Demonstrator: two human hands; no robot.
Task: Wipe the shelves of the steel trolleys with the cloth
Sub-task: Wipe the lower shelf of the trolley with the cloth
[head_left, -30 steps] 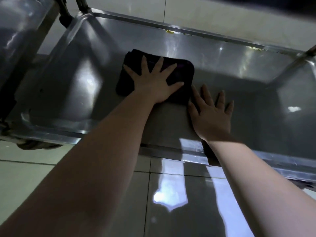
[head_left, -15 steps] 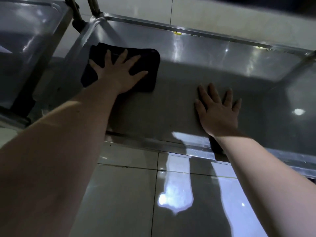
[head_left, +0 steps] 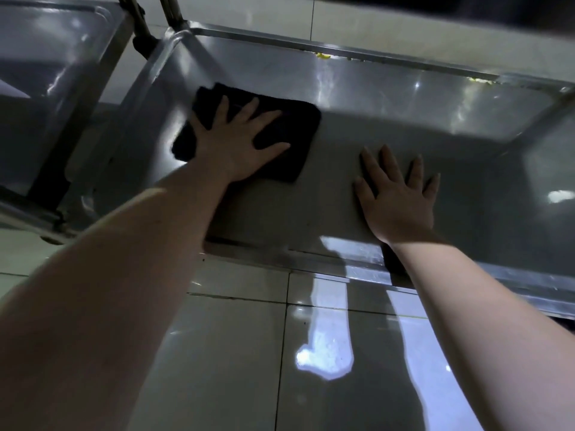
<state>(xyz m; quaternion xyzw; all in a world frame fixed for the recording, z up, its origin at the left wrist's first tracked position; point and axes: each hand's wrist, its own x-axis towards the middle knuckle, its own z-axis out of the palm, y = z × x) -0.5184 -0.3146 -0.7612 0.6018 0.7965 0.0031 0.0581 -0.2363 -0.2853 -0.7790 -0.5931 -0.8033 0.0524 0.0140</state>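
A low steel trolley shelf [head_left: 389,98] with raised rims fills the upper half of the head view. A dark folded cloth [head_left: 295,141] lies flat on its left part. My left hand [head_left: 236,141] presses down on the cloth with fingers spread. My right hand [head_left: 398,194] rests flat on the bare steel to the right of the cloth, fingers apart, holding nothing. A gap of bare shelf separates the cloth from my right hand. Yellow crumbs [head_left: 323,56] sit along the shelf's far rim.
A second steel trolley shelf [head_left: 46,73] stands close on the left, with upright posts [head_left: 171,10] between the two. Glossy floor tiles [head_left: 236,368] lie in front of the near rim [head_left: 357,262]. A pale tiled wall runs behind.
My left hand slid the cloth left to the shelf's left end, then back right toward the middle. My right hand stayed flat in the same spot.
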